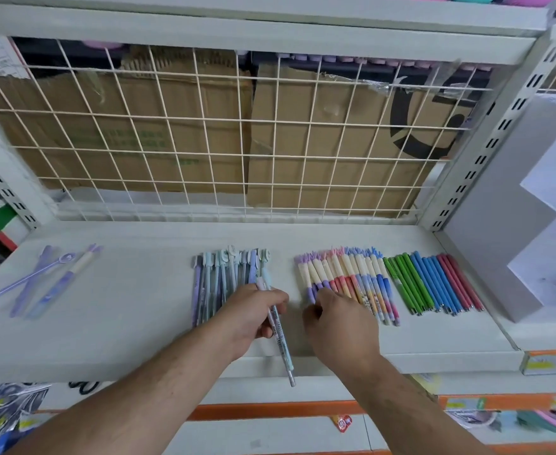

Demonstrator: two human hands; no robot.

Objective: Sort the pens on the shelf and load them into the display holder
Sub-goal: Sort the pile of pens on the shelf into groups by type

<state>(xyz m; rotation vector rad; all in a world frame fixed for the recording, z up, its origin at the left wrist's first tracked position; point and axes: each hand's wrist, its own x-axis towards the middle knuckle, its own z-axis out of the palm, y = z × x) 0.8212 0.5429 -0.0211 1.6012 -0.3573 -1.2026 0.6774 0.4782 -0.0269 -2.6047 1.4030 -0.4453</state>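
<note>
On the white shelf (122,323) lie groups of pens. My left hand (253,313) is shut on a pale blue pen (281,343) that points down past the shelf's front edge, beside a pile of blue and lilac clip pens (219,280). My right hand (339,320) rests with its fingertips on the purple end of a row of cream-capped pens with fuzzy tops (345,274); whether it grips one I cannot tell. Right of them lie slim green, blue and red pens (434,284). Three lilac pens (46,280) lie apart at the left. The stepped white display holder (506,244) stands at the right.
A wire grid (237,133) closes the back of the shelf, with cardboard boxes behind it. A slotted upright (486,149) stands at the right rear. Lower shelves with orange price strips (302,410) and packaged goods lie below.
</note>
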